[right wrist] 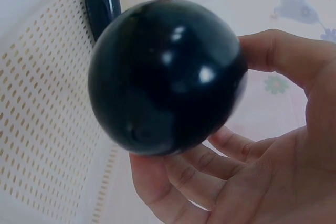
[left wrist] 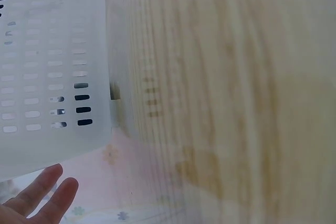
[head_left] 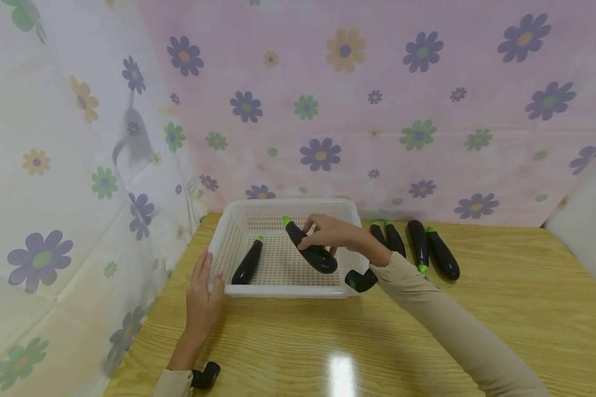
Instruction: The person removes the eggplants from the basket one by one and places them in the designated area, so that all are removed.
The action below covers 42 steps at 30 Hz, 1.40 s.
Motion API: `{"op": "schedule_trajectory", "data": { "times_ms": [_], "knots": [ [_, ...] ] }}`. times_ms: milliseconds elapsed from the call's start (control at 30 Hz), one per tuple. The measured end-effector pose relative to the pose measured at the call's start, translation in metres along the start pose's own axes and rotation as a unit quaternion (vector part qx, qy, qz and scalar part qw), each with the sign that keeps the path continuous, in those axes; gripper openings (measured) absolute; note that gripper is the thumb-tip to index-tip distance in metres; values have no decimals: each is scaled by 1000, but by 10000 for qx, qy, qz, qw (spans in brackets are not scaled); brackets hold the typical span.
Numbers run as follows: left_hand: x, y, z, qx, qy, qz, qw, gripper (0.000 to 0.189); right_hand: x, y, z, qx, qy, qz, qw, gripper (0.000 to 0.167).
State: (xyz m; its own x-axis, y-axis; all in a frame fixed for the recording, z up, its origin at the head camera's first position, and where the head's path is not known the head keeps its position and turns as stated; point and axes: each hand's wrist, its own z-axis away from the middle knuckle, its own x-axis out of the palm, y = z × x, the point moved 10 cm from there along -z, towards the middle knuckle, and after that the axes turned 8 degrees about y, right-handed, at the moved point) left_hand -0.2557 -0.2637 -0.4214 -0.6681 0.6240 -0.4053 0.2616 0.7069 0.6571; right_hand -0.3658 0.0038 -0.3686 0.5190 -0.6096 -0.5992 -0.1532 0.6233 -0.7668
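Observation:
My right hand (head_left: 323, 231) grips a dark purple eggplant (head_left: 318, 259) with a green stem, thumb and fingers around its body. It is tilted over the white plastic basket (head_left: 288, 292), stem end toward the far left. In the right wrist view the rounded end of this eggplant (right wrist: 168, 77) fills the middle. My left hand (head_left: 203, 298) holds the basket's near left corner, fingers along the left side and thumb at the front rim. Inside the basket, toward the left, lies another eggplant (head_left: 248, 263).
Several more eggplants (head_left: 443, 255) lie on the wooden table (head_left: 506, 309) to the right of the basket, some partly behind the right forearm. A flowered cloth (head_left: 298, 110) stands behind the table and along its left side.

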Motion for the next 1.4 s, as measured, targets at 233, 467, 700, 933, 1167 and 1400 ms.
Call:
{"op": "schedule_trajectory", "data": {
  "times_ms": [233,467,700,933,1167,1400],
  "knots": [
    [0,1,1,8,21,44,10000,55,-9,9,10,26,67,-12,10000,53],
    [-1,2,1,36,66,42,10000,55,-15,20,17,37,138,-91,9999,52],
    [-1,2,2,23,34,43,10000,55,-19,32,23,121,215,-148,9996,52],
    [-2,2,2,29,29,32,10000,55,-24,43,30,275,228,-283,9990,52],
    [-1,2,2,24,-30,52,10000,56,-31,54,36,269,315,-280,9987,52],
    [-2,4,2,65,17,40,10000,55,-35,61,42,297,310,-286,9987,54]
  ]
}}
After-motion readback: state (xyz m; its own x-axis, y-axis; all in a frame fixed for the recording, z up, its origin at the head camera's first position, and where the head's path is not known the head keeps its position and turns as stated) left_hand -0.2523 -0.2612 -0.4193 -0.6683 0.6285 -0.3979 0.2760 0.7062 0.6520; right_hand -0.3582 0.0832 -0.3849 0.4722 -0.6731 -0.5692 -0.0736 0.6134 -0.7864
